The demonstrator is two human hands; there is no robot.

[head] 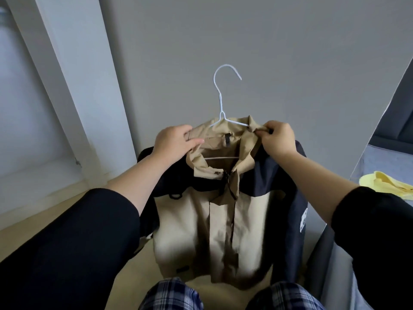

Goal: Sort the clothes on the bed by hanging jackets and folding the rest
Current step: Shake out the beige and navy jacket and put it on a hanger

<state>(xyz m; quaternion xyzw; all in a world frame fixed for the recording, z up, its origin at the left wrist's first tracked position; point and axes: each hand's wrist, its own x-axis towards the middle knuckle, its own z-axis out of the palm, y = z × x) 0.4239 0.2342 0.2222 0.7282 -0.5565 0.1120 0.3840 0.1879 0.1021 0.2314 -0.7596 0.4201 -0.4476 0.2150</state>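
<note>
Pinching jacket (212, 220) on hanger (223, 101) with left hand (174, 142) and right hand (277, 139), not hung yet; yellow top (388, 184) at three o'clock maybe unfolded.

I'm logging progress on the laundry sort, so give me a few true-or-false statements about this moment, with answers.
1. The jacket is on a white hanger. True.
2. The hanger's hook rests on a rail. False: it hooks onto nothing.
3. The right hand pinches the collar. True.
4. The left hand hangs idle. False: it grips the jacket near the collar.
5. A yellow garment lies on the bed. True.
</note>
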